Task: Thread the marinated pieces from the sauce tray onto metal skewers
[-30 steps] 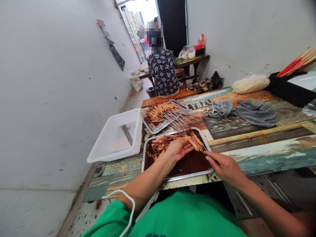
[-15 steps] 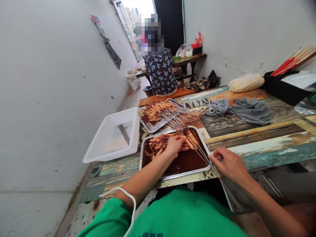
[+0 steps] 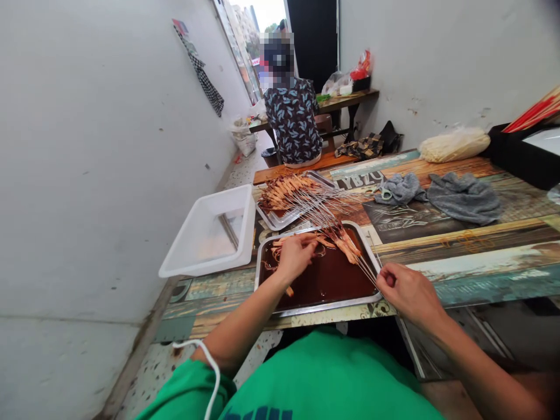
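My left hand [image 3: 298, 254] is over the left part of a metal tray [image 3: 328, 306] of dark red-brown liquid. Its fingers curl down among long orange-brown food pieces [image 3: 289, 290] with stringy ends; what they grip is hidden. Thin metal skewers are pinched in my closed right hand [image 3: 405, 289], just off the tray's right edge. One skewer tip points up from it. Beside that hand, skewered food pieces [image 3: 347, 248] lie across the tray's right side, handles toward me. More loaded skewers [image 3: 289, 192] are piled on a second metal tray [image 3: 277, 220] behind.
A white plastic tub [image 3: 184, 268] stands left, with a metal object inside. Grey cloths [image 3: 464, 195] and green-handled scissors [image 3: 385, 193] lie right of the skewers. A bagged pale bundle [image 3: 455, 144] and black box [image 3: 516, 154] sit at the far right. A person [image 3: 293, 119] sits beyond, back turned.
My left hand has moved left, from the skewered pieces to the loose ones. My right hand stays closed beside the tray. The view has shifted slightly.
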A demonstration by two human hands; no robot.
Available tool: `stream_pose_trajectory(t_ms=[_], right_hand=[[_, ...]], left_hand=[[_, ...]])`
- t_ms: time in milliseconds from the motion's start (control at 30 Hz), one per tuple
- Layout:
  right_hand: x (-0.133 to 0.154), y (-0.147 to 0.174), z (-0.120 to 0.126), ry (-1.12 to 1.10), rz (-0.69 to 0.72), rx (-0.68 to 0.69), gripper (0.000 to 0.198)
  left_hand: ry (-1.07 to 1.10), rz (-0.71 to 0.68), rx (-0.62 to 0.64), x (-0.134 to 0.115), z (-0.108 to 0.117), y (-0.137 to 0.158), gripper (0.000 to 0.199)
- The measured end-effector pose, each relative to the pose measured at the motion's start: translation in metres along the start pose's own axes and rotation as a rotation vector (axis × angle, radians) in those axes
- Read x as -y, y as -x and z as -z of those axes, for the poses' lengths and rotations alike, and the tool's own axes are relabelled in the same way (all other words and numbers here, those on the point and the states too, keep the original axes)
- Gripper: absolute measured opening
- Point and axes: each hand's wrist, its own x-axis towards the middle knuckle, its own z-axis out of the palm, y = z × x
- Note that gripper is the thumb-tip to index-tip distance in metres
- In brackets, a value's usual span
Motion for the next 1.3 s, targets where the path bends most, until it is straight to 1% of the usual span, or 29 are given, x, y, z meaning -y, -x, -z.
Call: stream_pose_trajectory(t_ms=[33, 67, 133, 233, 300, 400, 467, 567, 633, 767, 900, 1000, 1067, 1133, 1200, 1233, 1300], right_hand=[[-0.001, 0.001, -0.001, -0.017, -0.009, -0.009, 0.014], [-0.002, 0.002, -0.002, -0.036, -0.018, -0.018, 0.013], [-0.004, 0.003, -0.003, -0.073, -0.023, -0.030, 0.015], [-0.005, 0.003, -0.006, -0.122, 0.004, -0.034, 0.016], [-0.006, 0.003, -0.006, -0.149, 0.029, -0.038, 0.018], [-0.007, 0.004, -0.006, -0.179, 0.057, -0.044, 0.021], [-0.009, 0.005, -0.006, -0.193, 0.061, -0.048, 0.021], [-0.010, 0.005, -0.006, -0.202, 0.064, -0.052, 0.022], [-0.009, 0.005, -0.007, -0.206, 0.077, -0.046, 0.022], [-0.008, 0.004, -0.008, -0.217, 0.107, -0.045, 0.021], [-0.006, 0.004, -0.007, -0.211, 0.118, -0.049, 0.020], [-0.005, 0.005, -0.005, -0.216, 0.116, -0.040, 0.021], [-0.004, 0.006, -0.004, -0.224, 0.116, -0.044, 0.021], [-0.004, 0.006, -0.004, -0.232, 0.114, -0.059, 0.020], [-0.003, 0.006, -0.004, -0.236, 0.115, -0.073, 0.020], [-0.003, 0.006, -0.004, -0.236, 0.116, -0.078, 0.020], [-0.003, 0.005, -0.004, -0.233, 0.117, -0.077, 0.021]], left_hand=[[-0.133, -0.074, -0.044, 0.004, 0.009, 0.000, 0.022], [-0.246, -0.118, -0.061, 0.008, 0.017, 0.000, 0.023], [-0.405, -0.158, -0.091, 0.013, 0.026, 0.000, 0.022], [-0.580, -0.229, -0.126, 0.013, 0.027, -0.001, 0.021], [-0.689, -0.281, -0.099, 0.010, 0.027, -0.002, 0.017], [-0.792, -0.279, -0.080, 0.008, 0.036, 0.000, 0.011], [-0.823, -0.245, -0.104, 0.009, 0.045, 0.006, 0.010], [-0.843, -0.209, -0.087, 0.015, 0.054, 0.016, 0.012], [-0.849, -0.198, -0.066, 0.019, 0.054, 0.021, 0.013], [-0.829, -0.192, -0.063, 0.026, 0.047, 0.020, 0.020], [-0.700, -0.147, -0.087, 0.028, 0.039, 0.017, 0.019], [-0.601, -0.106, -0.131, 0.026, 0.032, 0.018, 0.020], [-0.627, -0.097, -0.138, 0.022, 0.029, 0.020, 0.020], [-0.682, -0.087, -0.084, 0.015, 0.027, 0.021, 0.017], [-0.661, -0.071, 0.032, 0.009, 0.027, 0.020, 0.012], [-0.603, -0.049, 0.093, 0.006, 0.027, 0.019, 0.010], [-0.410, 0.033, 0.200, 0.003, 0.025, 0.014, 0.008]])
